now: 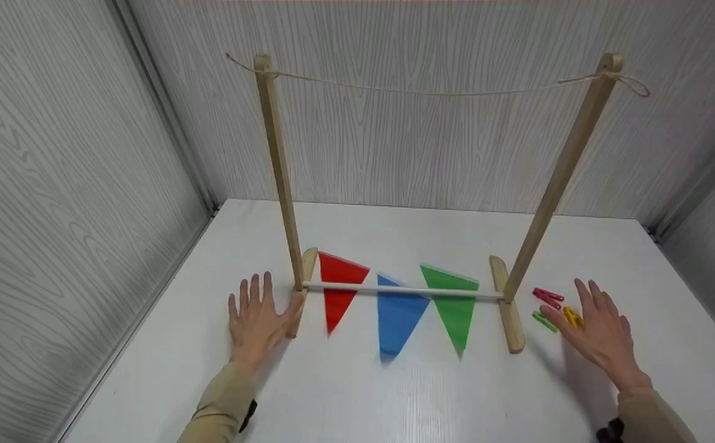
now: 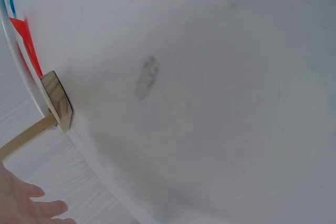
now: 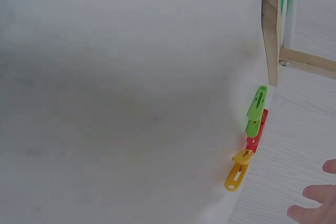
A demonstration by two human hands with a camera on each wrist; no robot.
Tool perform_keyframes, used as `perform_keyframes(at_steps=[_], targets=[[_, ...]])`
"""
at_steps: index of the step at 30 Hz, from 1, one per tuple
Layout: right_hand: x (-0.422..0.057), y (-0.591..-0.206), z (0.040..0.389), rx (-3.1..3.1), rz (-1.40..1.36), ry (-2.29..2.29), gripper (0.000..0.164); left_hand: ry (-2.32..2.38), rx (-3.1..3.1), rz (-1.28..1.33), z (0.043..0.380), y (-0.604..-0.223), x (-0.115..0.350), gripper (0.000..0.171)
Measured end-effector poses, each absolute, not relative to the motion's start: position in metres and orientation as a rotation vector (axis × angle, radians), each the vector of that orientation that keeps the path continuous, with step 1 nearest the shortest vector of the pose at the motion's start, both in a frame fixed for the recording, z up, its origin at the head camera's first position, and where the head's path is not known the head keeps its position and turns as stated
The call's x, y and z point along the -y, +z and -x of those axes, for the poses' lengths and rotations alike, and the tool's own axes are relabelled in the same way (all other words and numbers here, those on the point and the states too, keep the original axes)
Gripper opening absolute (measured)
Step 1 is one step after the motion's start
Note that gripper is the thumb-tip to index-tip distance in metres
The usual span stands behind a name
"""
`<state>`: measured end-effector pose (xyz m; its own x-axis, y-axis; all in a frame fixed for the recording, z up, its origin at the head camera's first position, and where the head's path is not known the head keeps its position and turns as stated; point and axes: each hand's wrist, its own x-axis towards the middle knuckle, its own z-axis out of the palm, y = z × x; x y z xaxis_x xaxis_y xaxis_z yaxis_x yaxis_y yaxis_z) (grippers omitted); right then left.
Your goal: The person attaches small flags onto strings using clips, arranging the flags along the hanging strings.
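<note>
My left hand (image 1: 259, 323) has its fingers spread beside the left foot (image 1: 295, 320) of a wooden stand; the thumb overlaps that foot in the head view, and I cannot tell whether they touch. Near three plastic clothespins, my right hand (image 1: 603, 335) is held with straight fingers, holding nothing. The clothespins are red (image 3: 257, 132), green (image 3: 256, 111) and yellow (image 3: 239, 170), lying right of the stand. Three triangular flags, red (image 1: 339, 271), blue (image 1: 399, 314) and green (image 1: 455, 307), lie pointing toward me under the stand's white crossbar (image 1: 407, 290).
Two tall wooden posts (image 1: 280, 166) rise from the stand's feet. A thin string (image 1: 425, 93) is tied between their tops, sagging slightly, with a loose loop at the right end. Wood-grain panels (image 1: 394, 147) enclose the white table (image 1: 431, 400) at the back and sides.
</note>
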<state>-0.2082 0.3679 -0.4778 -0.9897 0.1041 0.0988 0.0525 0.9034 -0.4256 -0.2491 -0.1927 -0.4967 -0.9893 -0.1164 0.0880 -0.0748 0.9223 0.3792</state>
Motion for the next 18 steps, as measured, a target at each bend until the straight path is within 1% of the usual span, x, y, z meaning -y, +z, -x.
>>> perform_keyframes(at_steps=[5,10,18], targets=[[-0.36,-0.474,0.209,2.939,0.094,0.728,0.095,-0.559,2.906,-0.153,0.247,-0.491,0.18,0.092],[-0.354,-0.471,0.208,2.945,0.093,0.777,0.094,-0.495,2.846,-0.1,0.243,-0.487,0.168,0.087],[-0.341,-0.469,0.208,2.935,0.077,0.82,0.088,-0.522,2.736,0.013,0.241,-0.487,0.146,0.07]])
